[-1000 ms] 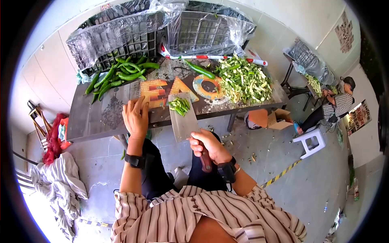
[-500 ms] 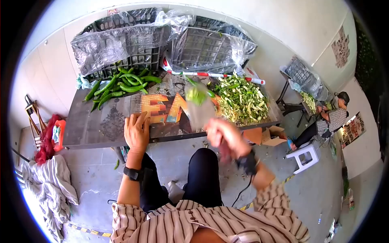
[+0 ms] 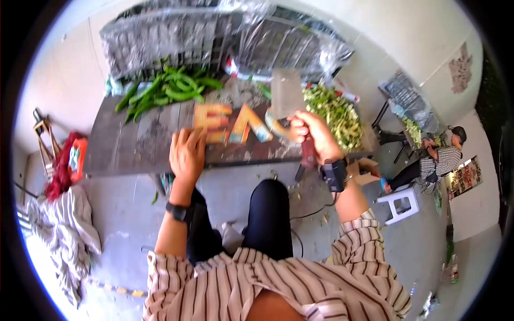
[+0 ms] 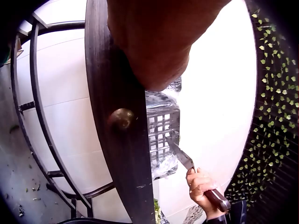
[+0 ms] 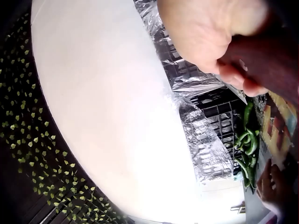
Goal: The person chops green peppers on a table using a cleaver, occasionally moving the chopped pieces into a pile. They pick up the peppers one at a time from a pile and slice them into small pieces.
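My right hand (image 3: 316,131) grips a cleaver (image 3: 287,95) by its dark wooden handle. The wide blade points away from me, just left of a heap of chopped green peppers (image 3: 341,120), and overlaps the table's back part in the head view. No pepper pieces show on the blade. In the left wrist view the cleaver (image 4: 184,158) is seen side-on, raised above table level. My left hand (image 3: 187,155) rests on the table's near edge, fingers loosely extended and holding nothing. A pile of whole green peppers (image 3: 171,88) lies beyond it. Another whole pepper (image 3: 264,91) is partly hidden behind the blade.
Two plastic-wrapped black crates (image 3: 166,37) stand along the table's back. Bright letters mark the dark tabletop (image 3: 144,144). To the right, a person (image 3: 444,155) sits on a white stool (image 3: 399,206) at another table. Cloth (image 3: 64,230) lies at left.
My right hand has carried the cleaver rightward and away from me to the chopped heap. The pepper pieces on its blade are gone from it. My left hand has stayed at the table edge.
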{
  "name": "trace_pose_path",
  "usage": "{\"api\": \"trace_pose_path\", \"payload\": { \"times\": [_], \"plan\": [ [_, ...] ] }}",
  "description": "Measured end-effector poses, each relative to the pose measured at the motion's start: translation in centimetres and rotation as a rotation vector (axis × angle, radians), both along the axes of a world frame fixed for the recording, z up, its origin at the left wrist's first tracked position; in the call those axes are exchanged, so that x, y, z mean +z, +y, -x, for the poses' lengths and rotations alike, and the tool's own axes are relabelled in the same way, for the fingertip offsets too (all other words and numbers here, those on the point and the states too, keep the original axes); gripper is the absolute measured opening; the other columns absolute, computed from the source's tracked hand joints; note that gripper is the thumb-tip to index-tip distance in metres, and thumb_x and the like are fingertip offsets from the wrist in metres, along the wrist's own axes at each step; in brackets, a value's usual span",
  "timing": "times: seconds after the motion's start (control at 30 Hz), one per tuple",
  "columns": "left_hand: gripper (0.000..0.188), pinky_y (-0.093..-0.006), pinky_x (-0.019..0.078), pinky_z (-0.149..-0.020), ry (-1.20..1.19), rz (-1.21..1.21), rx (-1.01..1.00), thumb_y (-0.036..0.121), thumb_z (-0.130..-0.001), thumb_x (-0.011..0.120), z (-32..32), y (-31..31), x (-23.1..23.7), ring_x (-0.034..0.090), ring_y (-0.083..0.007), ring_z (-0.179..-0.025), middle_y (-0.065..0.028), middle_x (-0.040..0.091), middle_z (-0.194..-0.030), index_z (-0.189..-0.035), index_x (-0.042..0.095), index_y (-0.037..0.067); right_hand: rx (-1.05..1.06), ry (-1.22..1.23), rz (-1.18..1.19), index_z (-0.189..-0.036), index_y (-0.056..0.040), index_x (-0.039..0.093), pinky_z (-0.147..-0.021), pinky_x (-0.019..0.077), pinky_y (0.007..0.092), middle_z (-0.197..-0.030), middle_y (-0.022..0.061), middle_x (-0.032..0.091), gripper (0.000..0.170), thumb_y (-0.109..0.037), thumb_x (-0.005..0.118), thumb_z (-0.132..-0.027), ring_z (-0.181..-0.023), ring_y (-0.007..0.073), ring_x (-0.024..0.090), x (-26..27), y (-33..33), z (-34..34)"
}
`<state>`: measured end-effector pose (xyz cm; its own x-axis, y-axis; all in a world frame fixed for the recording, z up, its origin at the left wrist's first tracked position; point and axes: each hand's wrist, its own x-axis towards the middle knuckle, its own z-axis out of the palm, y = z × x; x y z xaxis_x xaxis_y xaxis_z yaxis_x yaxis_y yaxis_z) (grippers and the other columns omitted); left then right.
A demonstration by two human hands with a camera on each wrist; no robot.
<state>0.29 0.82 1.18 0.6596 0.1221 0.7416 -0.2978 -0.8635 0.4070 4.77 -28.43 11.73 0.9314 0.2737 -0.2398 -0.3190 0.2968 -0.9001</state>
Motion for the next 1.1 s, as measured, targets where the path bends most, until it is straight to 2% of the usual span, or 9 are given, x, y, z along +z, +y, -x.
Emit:
{"api": "trace_pose_path", "payload": {
  "times": [0.17, 0.23, 0.27, 0.37, 0.5, 0.6, 0.77, 0.8, 1.1],
  "plan": [
    [0.021, -0.0358, 0.0451, -0.077, -0.026, 0.032, 0.064, 0.007, -0.083, 0.059, -0.5, -0.1, -0.8, 0.054, -0.0266, -0.083, -0.0055, 0.06, -0.093, -0.103, 0.066, 0.01, 0.087, -0.001, 0.167, -0.096, 0.0, 0.05, -0.047, 0.0392, 0.0236, -0.07, -0.0027, 0.046, 0.021, -0.02, 0.055, -0.094, -0.054, 0.0055, 0.043, -1.5, 1.0, 3.5],
    [0.034, -0.0362, 0.0447, -0.079, -0.028, 0.01, 0.096, 0.004, -0.083, 0.056, -0.7, 0.0, -0.7, 0.053, -0.0281, -0.087, -0.0071, 0.059, -0.096, -0.115, 0.061, 0.01, 0.197, 0.049, 0.135, -0.095, -0.0046, 0.048, -0.046, 0.0412, 0.0243, -0.071, -0.0015, 0.047, 0.015, -0.019, 0.054, -0.095, -0.055, 0.0061, 0.044, -2.4, 2.1, 4.9],
    [0.034, -0.0362, 0.0447, -0.079, -0.016, 0.006, 0.098, 0.004, -0.083, 0.056, -0.7, 0.0, -0.8, 0.053, -0.0281, -0.087, -0.0071, 0.059, -0.096, -0.115, 0.061, 0.01, 0.228, 0.08, 0.163, -0.094, -0.0071, 0.047, -0.046, 0.0409, 0.0241, -0.072, -0.0013, 0.047, 0.013, -0.018, 0.053, -0.096, -0.055, 0.0058, 0.043, -2.7, 3.0, 5.6],
    [0.046, -0.0374, 0.0441, -0.082, -0.032, 0.005, 0.09, 0.001, -0.082, 0.053, -0.6, 0.2, -1.0, 0.052, -0.0305, -0.091, -0.0084, 0.058, -0.1, -0.126, 0.055, 0.011, 0.316, 0.137, 0.165, -0.096, -0.0065, 0.046, -0.045, 0.0426, 0.0255, -0.073, -0.0006, 0.046, 0.013, -0.017, 0.055, -0.095, -0.054, 0.0064, 0.044, -4.1, 5.6, 6.7],
    [0.042, -0.0374, 0.0415, -0.088, -0.061, 0.221, 0.087, -0.001, -0.086, 0.047, -0.3, 0.4, -1.0, 0.053, -0.0279, -0.095, -0.0071, 0.061, -0.104, -0.125, 0.056, 0.011, 0.457, 0.154, 0.097, -0.095, -0.0031, 0.048, -0.045, 0.044, 0.0269, -0.072, 0.0011, 0.049, 0.014, -0.016, 0.054, -0.095, -0.054, 0.0083, 0.047, -5.1, 8.7, 6.2],
    [0.039, -0.0367, 0.0405, -0.088, -0.094, 0.235, 0.097, 0.002, -0.089, 0.046, -0.5, 1.1, -1.2, 0.053, -0.0277, -0.096, -0.0067, 0.061, -0.103, -0.125, 0.056, 0.01, 0.51, 0.171, 0.067, -0.09, -0.0051, 0.046, -0.046, 0.0431, 0.0276, -0.071, 0.0016, 0.049, 0.014, -0.015, 0.055, -0.094, -0.055, 0.0094, 0.048, -5.7, 10.1, 5.0],
    [0.041, -0.0371, 0.0439, -0.088, -0.045, 0.202, 0.096, 0.001, -0.087, 0.05, -0.6, 0.8, -1.4, 0.053, -0.0266, -0.097, -0.0035, 0.062, -0.104, -0.124, 0.057, 0.015, 0.448, 0.145, 0.081, -0.091, -0.0054, 0.048, -0.048, 0.0442, 0.0267, -0.072, 0.0011, 0.05, 0.012, -0.014, 0.056, -0.093, -0.056, 0.0083, 0.048, -5.4, 8.7, 4.7],
    [0.041, -0.0371, 0.0439, -0.088, -0.045, 0.204, 0.097, 0.001, -0.087, 0.05, -0.6, 0.8, -1.3, 0.053, -0.0266, -0.097, -0.0035, 0.062, -0.104, -0.124, 0.057, 0.015, 0.379, 0.143, 0.135, -0.093, -0.006, 0.047, -0.045, 0.0409, 0.0247, -0.072, -0.0003, 0.048, 0.013, -0.016, 0.055, -0.094, -0.054, 0.0062, 0.044, -4.9, 8.3, 5.2],
    [0.035, -0.035, 0.0458, -0.082, -0.046, 0.174, 0.097, 0.003, -0.086, 0.053, -0.6, 0.6, -1.1, 0.055, -0.0252, -0.092, -0.0028, 0.062, -0.096, -0.118, 0.061, 0.015, 0.099, 0.12, 0.213, -0.095, -0.0078, 0.048, -0.046, 0.0408, 0.0247, -0.073, -0.0021, 0.047, 0.014, -0.017, 0.057, -0.093, -0.055, 0.0058, 0.044, -5.1, -1.8, 6.7]
  ]
}}
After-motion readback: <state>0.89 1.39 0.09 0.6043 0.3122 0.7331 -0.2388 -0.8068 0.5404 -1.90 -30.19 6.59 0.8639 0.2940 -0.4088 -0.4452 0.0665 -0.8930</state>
